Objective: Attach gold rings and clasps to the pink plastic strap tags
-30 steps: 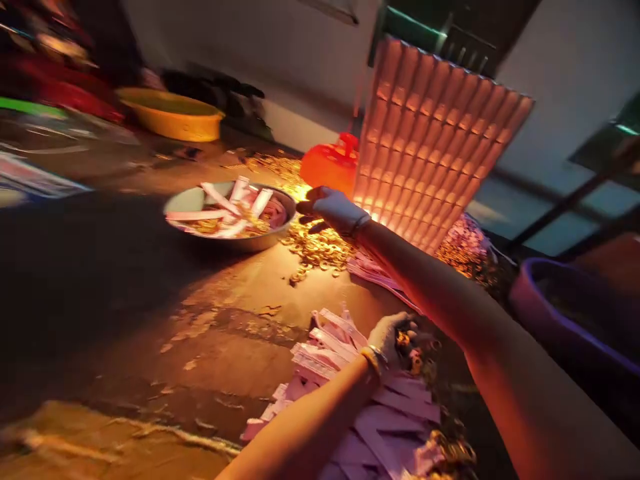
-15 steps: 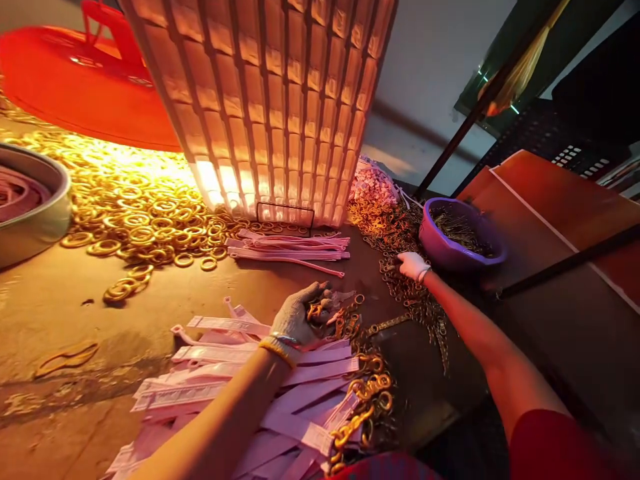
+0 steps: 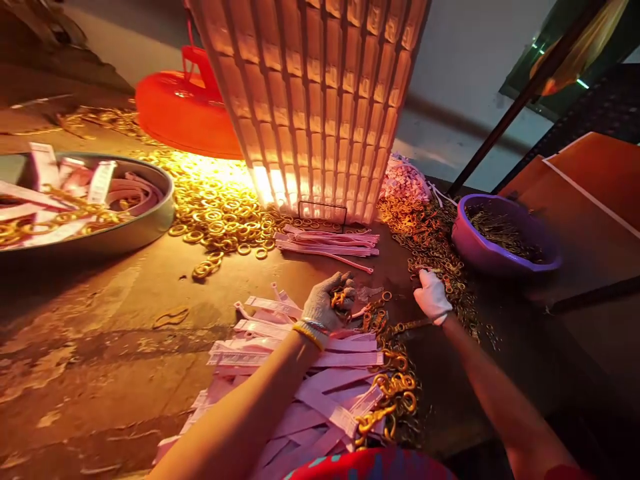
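Nearest us, in front of the tall ribbed glowing screen [image 3: 320,100], lies a heap of pink paper tags [image 3: 310,380] edged with shiny gold metal clasps [image 3: 395,390], linked and hooked. Our grey-gloved left hand [image 3: 327,303] is closed round a few clasps. Our white-gloved right hand [image 3: 433,297] rests on clasps nearer the screen; we cannot tell its grip. Right of the screen sits a purple plastic bowl [image 3: 500,257].
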